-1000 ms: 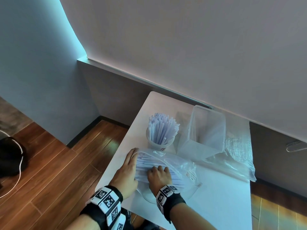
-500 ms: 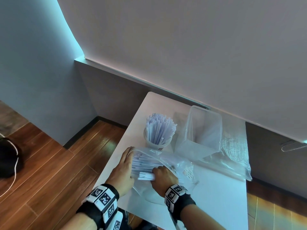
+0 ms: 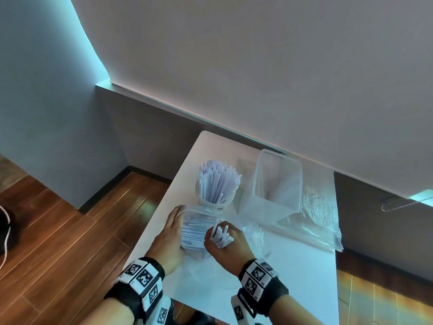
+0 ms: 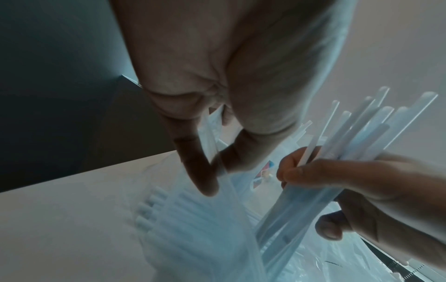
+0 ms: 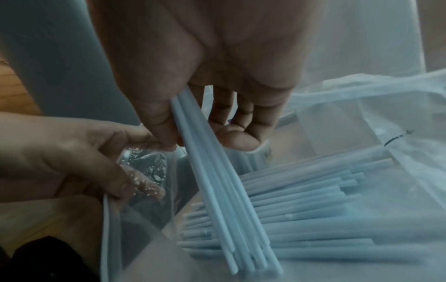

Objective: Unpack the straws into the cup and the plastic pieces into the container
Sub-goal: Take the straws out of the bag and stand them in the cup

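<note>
Right hand (image 3: 226, 245) fisted round a bundle of straws (image 3: 221, 235), tips up. Left hand (image 3: 169, 238) left of it, fingers pinching the bag (image 5: 144, 200) mouth edge.

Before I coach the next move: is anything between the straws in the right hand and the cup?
Nothing visible: the right hand grips the bundle, and only the bag's edge lies short of the cup.
</note>
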### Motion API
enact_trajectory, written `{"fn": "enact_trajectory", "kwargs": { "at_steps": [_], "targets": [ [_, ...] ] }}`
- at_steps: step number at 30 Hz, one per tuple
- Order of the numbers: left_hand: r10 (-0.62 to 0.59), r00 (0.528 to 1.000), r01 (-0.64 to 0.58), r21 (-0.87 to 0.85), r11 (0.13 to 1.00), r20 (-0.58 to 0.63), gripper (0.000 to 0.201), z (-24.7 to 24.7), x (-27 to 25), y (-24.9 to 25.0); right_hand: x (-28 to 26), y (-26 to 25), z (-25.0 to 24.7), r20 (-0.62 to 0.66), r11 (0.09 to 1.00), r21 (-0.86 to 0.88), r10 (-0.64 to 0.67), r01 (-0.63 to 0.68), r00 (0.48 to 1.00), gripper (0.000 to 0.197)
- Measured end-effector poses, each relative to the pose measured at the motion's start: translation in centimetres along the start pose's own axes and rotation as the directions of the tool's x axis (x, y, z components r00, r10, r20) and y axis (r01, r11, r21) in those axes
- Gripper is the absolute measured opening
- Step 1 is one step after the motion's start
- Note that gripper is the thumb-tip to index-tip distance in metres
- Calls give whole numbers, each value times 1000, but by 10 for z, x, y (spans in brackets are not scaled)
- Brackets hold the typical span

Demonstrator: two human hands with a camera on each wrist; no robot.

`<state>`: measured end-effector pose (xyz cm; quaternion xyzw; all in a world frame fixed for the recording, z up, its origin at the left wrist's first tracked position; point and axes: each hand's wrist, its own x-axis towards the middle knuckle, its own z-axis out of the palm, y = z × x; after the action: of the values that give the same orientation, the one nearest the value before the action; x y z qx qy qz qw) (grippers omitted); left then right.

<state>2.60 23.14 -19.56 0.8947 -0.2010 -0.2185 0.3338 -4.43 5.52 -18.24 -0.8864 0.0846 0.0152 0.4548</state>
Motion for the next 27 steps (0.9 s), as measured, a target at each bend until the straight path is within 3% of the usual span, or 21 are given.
{"fn": "enact_trajectory", "kwargs": {
  "at_steps": [5,8,12,19,23,27],
  "targets": [
    [0,1000,0,-1,1000,5,109,-1,-2,0,2,0,-2,17,998,-56,43,-42,999,23],
    [-6,1000,6,-4,1000,4,107,-3,-2,0,3,-4,-7,21,993,-120,-20,23,1000,3],
    [4,1000,-4,-2,1000,-1,106,-2,-3,1,4,-4,-4,39,987,-163,-12,18,999,14],
    [13,1000,-13,-1,1000,-10,105,-2,-3,3,8,-6,-5,108,985,-172,22,-3,994,15],
    [21,1000,-22,-69,997,-13,99,-4,0,2,14,-36,-38,99,996,-72,-51,58,994,1],
    [31,999,-31,-35,999,8,103,-4,-2,3,39,-72,-92,-27,993,-51,-106,104,994,10]
  ]
}}
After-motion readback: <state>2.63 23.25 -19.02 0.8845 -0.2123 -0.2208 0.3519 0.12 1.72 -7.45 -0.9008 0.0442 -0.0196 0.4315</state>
